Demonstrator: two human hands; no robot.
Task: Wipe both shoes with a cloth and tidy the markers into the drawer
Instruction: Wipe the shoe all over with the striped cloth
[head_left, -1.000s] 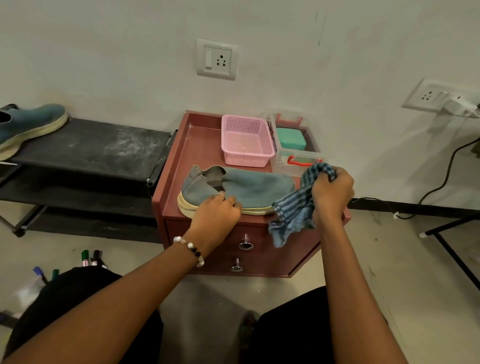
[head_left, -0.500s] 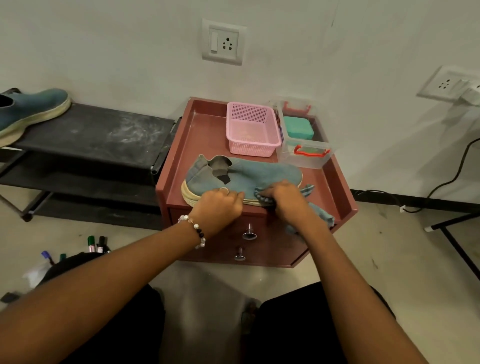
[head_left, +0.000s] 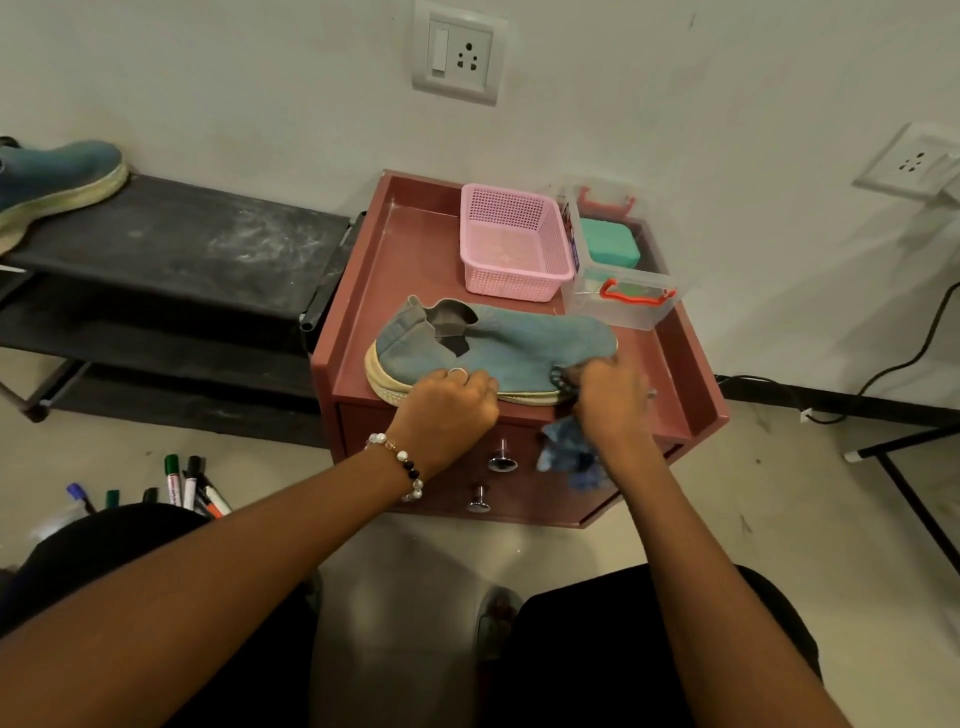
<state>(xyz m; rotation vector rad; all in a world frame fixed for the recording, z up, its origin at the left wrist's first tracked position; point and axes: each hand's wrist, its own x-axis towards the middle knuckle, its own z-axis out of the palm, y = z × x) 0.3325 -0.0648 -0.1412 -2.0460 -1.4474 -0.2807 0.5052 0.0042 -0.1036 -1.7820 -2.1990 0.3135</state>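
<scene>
A blue slip-on shoe (head_left: 519, 348) lies on its sole on top of the red-brown drawer cabinet (head_left: 405, 260), toe to the right. My left hand (head_left: 449, 410) holds its near side at the sole, fingers curled. My right hand (head_left: 613, 405) grips a blue checked cloth (head_left: 569, 457) and presses it against the toe; part of the cloth hangs over the drawer front. The second blue shoe (head_left: 57, 182) rests on the black rack at far left. Several markers (head_left: 182, 483) lie on the floor at lower left. Two round knobs (head_left: 501, 460) mark the shut drawers.
A pink mesh basket (head_left: 514, 244) and a clear box with orange latches (head_left: 618, 270) holding a teal case stand at the cabinet's back. The black shoe rack (head_left: 171, 244) adjoins the cabinet's left. A black cable and metal frame (head_left: 904, 457) are on the right floor.
My right hand brought the cloth down from above the toe to the shoe's near side, then slid it right to the toe. My left hand stayed on the shoe.
</scene>
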